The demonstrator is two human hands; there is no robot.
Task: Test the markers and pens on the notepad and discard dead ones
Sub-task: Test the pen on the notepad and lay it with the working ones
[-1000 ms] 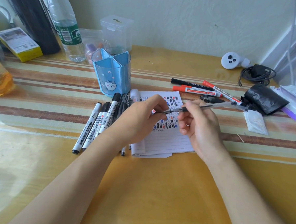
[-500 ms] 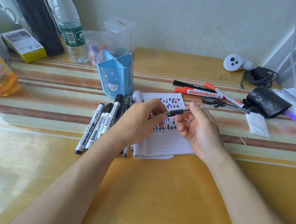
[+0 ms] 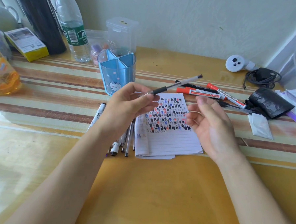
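My left hand (image 3: 128,104) pinches a clear pen with a black grip (image 3: 172,86) by its tip end, holding it above the table with its back end pointing up and to the right. My right hand (image 3: 210,122) hovers over the right side of the lined notepad (image 3: 169,142) with relaxed fingers and holds nothing. The notepad's upper half is covered with black, red and blue test marks. A bunch of markers and pens (image 3: 125,141) lies left of the notepad, mostly hidden by my left arm.
A blue pen holder (image 3: 116,74) stands behind the notepad. Red and black markers (image 3: 204,93) lie to the right, beside a black bag (image 3: 271,105) and a white packet (image 3: 260,126). Bottles, a yellow box (image 3: 26,44), a clear container (image 3: 121,33), a white controller (image 3: 235,63) and a cable line the back.
My right hand has let go of the pen and drawn back to the right. My left hand now holds the pen alone and has lifted it, tilting its back end upward.
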